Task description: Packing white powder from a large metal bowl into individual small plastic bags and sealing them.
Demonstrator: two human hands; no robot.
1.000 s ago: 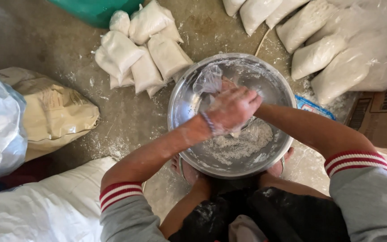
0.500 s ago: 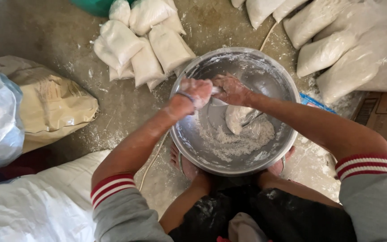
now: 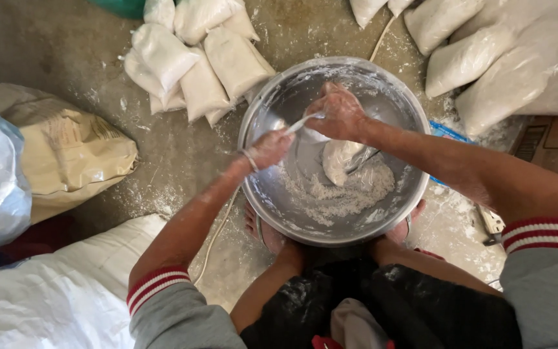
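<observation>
Head view: my left hand point(image 3: 267, 148) and right hand point(image 3: 338, 115) each gripped the small plastic bag's point(image 3: 340, 158) twisted neck above the metal bowl point(image 3: 279, 103), sealed bags point(image 3: 195, 64) at 11 o'clock.

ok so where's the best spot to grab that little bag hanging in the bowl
By its twisted neck, from above: the right hand already pinches it there, the left hand pulls its tail, and the full bag hangs soft below in the metal bowl.
</observation>
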